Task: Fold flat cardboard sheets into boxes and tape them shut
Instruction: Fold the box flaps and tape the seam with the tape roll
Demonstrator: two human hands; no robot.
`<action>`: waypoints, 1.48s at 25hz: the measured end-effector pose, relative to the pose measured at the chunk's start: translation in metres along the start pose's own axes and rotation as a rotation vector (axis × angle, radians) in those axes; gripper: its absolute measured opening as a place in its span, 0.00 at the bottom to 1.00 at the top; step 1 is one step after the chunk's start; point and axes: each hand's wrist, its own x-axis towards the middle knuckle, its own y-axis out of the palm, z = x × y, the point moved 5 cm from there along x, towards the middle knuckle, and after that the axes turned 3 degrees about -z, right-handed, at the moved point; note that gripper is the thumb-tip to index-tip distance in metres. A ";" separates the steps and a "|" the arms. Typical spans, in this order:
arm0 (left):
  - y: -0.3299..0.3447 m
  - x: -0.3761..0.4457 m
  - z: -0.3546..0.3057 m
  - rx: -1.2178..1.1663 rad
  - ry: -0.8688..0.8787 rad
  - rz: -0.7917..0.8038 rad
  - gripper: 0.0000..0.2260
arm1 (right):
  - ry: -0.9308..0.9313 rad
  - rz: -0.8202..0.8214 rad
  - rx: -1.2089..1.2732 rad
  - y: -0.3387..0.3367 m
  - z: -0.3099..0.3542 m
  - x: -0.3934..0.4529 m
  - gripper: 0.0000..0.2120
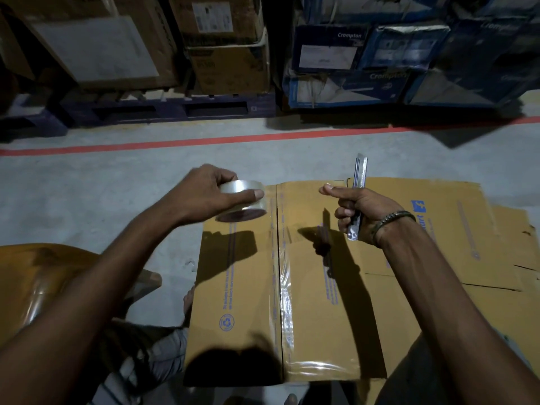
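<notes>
My left hand (204,194) gripped the clear tape roll (242,204); my right hand's (359,211) fingers curled round the utility knife (358,197). Cutting cleanly, I judged, needed taut tape over the box seam (279,287) below both hands.

A brown box (280,287) lies folded, clear tape apparently along its centre seam (roll (242,204) held above).
</notes>
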 end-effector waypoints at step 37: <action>-0.031 0.096 0.143 -0.300 -0.089 -0.061 0.16 | -0.021 -0.438 -0.127 -0.063 0.032 0.088 0.17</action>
